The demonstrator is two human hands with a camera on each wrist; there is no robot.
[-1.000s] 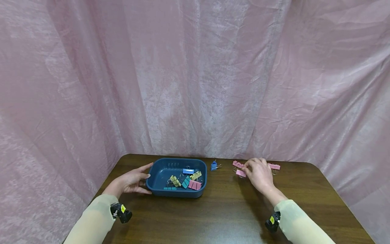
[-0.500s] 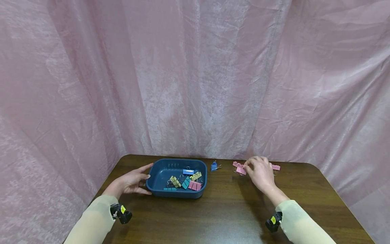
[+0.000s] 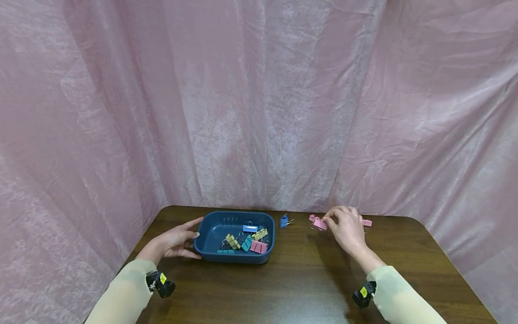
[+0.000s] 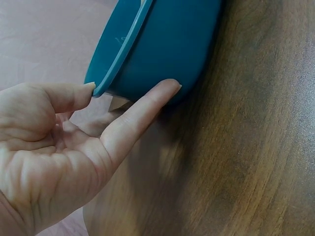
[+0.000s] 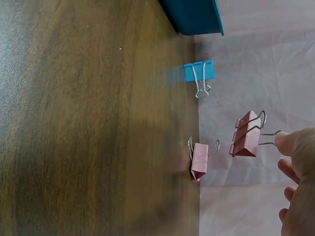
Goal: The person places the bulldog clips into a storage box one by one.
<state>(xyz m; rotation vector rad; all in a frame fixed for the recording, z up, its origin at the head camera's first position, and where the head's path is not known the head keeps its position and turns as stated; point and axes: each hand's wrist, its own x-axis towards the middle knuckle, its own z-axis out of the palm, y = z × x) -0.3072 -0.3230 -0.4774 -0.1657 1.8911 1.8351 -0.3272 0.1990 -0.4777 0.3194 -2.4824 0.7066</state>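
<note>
Since a second ago, the pink binder clip [image 3: 320, 224] that I hold has moved a little away from me, nearer the second pink clip [image 3: 313, 218] behind it; the tray has stayed where it was.

From the left, a black wrist camera [image 3: 160, 283] sits at my sleeve, bearing a yellow patch too small to read. My left hand [image 3: 171, 242] is loosely spread at the left end of the dark teal tray [image 3: 232, 258], one fingertip on the rim and a straight finger against the outside wall. A small pale mark shows on the tray's inner wall in my left wrist view, too faint to make out. Inside lie six clips: a teal one [image 3: 225, 251] and a yellow one [image 3: 232, 241] to the left, then another teal, a blue, another yellow and a pink.

Right of the tray, near the far edge of the table [image 3: 283, 288], a blue clip [image 3: 284, 221] lies by itself. Next comes the second pink clip, just beside mine and apart from it in the right wrist view. My right hand [image 3: 347, 231] pinches the held one by a wire handle. Beyond my knuckles, one more pink clip [image 3: 367, 222] is partly hidden.
</note>
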